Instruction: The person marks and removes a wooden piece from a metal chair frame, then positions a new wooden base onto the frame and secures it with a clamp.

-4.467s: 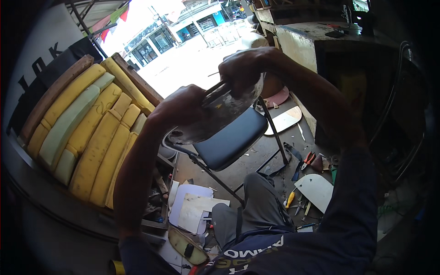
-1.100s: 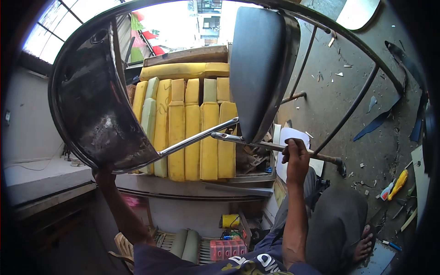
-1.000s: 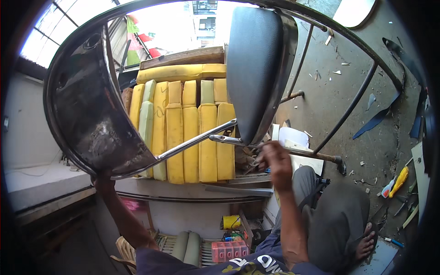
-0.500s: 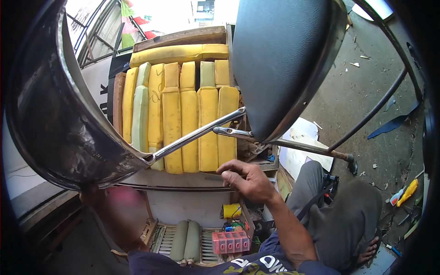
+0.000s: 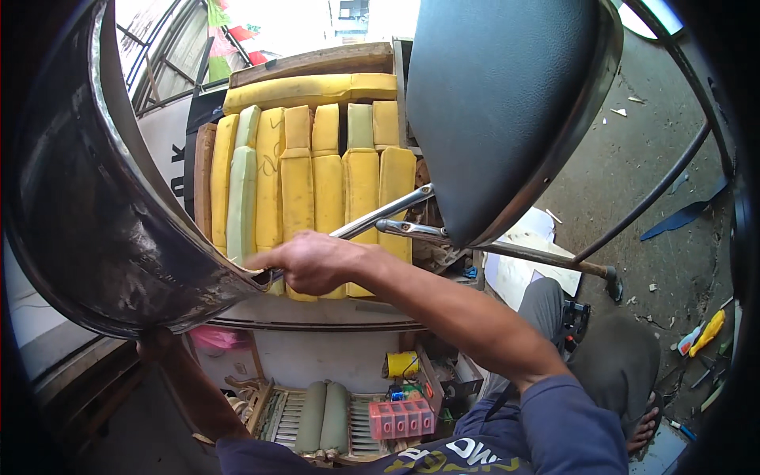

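A metal-framed chair spans the view. Its dark, scuffed curved shell point(image 5: 119, 229) with a bare metal rim stands tilted at the left, and its black padded part point(image 5: 507, 103) is at the upper right. A chrome hinge bar point(image 5: 380, 211) links the two. My left hand point(image 5: 158, 343) grips the shell's lower edge from below, its fingers mostly hidden behind it. With the index finger stretched out, my right hand point(image 5: 317, 263) reaches to the rim where the chrome bar meets the shell. Its other fingers are curled and it covers part of the bar; nothing shows in it.
Yellow and pale green foam-like blocks point(image 5: 297, 190) fill a wooden frame behind the chair. Below lie two grey-green rolls point(image 5: 323, 416), a red clear-lidded box point(image 5: 402, 418) and a yellow can point(image 5: 400, 365). A yellow-handled tool point(image 5: 707, 332) and scraps lie on the floor at right.
My right hand has moved left from in front of the yellow blocks to the shell's rim. The black padded part has shifted slightly right in view. My left hand stays at the shell's lower edge.
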`<state>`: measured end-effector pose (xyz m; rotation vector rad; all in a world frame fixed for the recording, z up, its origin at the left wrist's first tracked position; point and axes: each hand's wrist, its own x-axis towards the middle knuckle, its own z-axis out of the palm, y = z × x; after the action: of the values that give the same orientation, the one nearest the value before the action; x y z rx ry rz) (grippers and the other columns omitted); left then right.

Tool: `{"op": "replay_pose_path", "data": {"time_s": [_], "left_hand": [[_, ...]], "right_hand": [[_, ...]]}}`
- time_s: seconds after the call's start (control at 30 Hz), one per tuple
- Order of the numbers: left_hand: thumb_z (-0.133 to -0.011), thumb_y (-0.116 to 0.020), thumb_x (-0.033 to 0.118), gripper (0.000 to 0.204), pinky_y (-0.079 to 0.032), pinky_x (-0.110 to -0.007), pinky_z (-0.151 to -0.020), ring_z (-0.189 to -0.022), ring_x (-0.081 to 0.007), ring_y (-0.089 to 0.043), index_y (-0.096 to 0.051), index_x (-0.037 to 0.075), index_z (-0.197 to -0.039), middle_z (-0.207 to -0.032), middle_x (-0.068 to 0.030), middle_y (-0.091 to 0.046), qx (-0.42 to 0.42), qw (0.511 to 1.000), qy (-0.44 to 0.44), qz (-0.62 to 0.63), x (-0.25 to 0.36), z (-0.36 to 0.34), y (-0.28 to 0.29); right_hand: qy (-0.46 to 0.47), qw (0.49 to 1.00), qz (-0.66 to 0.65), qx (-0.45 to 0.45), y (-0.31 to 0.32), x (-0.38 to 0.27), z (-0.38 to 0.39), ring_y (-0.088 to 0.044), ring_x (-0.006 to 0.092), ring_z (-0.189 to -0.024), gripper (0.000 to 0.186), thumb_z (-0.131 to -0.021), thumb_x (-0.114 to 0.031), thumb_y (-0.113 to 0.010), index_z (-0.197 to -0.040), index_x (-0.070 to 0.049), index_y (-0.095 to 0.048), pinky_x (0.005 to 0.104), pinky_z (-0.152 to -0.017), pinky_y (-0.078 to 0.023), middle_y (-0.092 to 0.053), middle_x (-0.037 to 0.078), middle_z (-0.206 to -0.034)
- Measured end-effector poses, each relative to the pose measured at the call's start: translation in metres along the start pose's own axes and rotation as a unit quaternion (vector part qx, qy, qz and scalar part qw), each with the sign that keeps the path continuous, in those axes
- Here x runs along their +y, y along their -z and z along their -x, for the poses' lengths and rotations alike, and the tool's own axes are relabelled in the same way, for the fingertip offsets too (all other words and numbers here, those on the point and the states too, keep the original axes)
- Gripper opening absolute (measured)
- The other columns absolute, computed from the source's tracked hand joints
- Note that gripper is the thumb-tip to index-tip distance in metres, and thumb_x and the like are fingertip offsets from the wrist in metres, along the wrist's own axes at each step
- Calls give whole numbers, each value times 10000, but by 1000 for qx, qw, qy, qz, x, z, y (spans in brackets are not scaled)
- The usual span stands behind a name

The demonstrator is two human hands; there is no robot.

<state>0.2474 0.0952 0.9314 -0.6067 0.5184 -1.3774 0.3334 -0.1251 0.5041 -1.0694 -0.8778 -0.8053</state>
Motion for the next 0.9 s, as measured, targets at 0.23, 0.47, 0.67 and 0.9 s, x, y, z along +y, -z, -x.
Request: {"op": "replay_pose_path", "data": {"time_s": [0.23, 0.47, 0.67, 0.9], "left_hand": [[-830, -741, 270, 154, -605, -385, -633, -713, -259, -716, -697, 122, -841, -851, -79, -730, 4, 1000, -8, 5, 12, -11, 5], [-854, -736, 224, 135, -609, -375, -616, -708, -253, -713, -678, 104, -836, -855, -79, -724, -3, 1000, -15, 2, 19, -16, 10], [-859, -735, 227, 158, -611, -376, -641, -748, -256, -717, -700, 74, -875, -884, -77, -730, 2, 1000, -4, -23, 7, -4, -8], [-864, -673, 425, 293, -549, -411, -475, -563, -272, -673, -698, 159, -742, -711, -35, -697, 209, 970, -54, 110, 5, 3, -43]], "right_hand": [[16, 995, -26, 99, -16, 10, -1, -680, 356, -893, 355, -860, -100, -613, -1191, -192, -702, 462, -813, -513, -722, 160, -927], [43, 982, -102, 156, -23, 17, 2, -692, 343, -832, 281, -879, -63, -631, -1107, -179, -749, 438, -739, -531, -720, 161, -925], [111, 965, -73, 224, -29, 19, -1, -702, 341, -795, 285, -853, -4, -646, -1072, -144, -762, 420, -736, -544, -722, 169, -883], [64, 975, -101, 189, -26, 24, 3, -708, 329, -762, 361, -786, 25, -589, -1046, -134, -782, 384, -720, -566, -706, 191, -886]]}}
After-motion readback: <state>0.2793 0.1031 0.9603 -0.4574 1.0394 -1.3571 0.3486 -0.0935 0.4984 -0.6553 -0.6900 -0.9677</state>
